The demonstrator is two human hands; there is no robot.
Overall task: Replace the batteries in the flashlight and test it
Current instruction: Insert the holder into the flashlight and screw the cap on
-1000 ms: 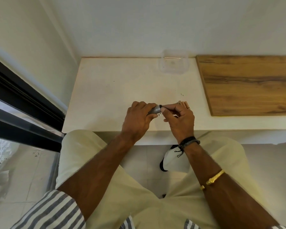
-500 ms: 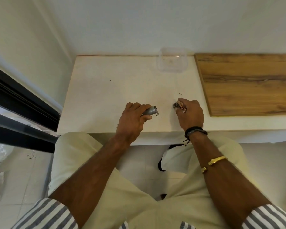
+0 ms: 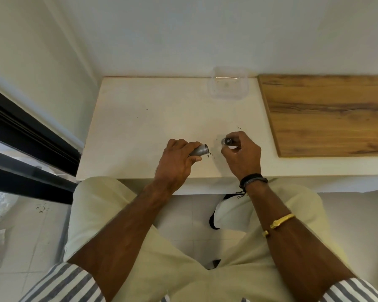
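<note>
On the white desk [image 3: 140, 127], well to the left of the wooden board [image 3: 327, 114], the two hands have parted. A second ago they met over one piece, the right working at its end. Now the left hand [image 3: 175, 162] sits farther from the board, while the right hand [image 3: 243, 155] has drawn toward it and stopped short of its near left corner. I take this to mean the end piece has come off and the battery compartment is open, so swapping the cells comes next and testing is still some way off. The left fingers [image 3: 179, 144] are clenched round the silver flashlight body [image 3: 199, 150], held low over the desk; whether it touches the surface I cannot tell. Its long axis runs roughly left to right, parallel to the board's near edge. The flared open mouth points toward the board and rises slightly away from the person. The right fingers [image 3: 236, 136] pinch the small round end piece [image 3: 227, 141], its dark hollow turned back away from the board. Whether it is a cap or a lens ring is unclear.
</note>
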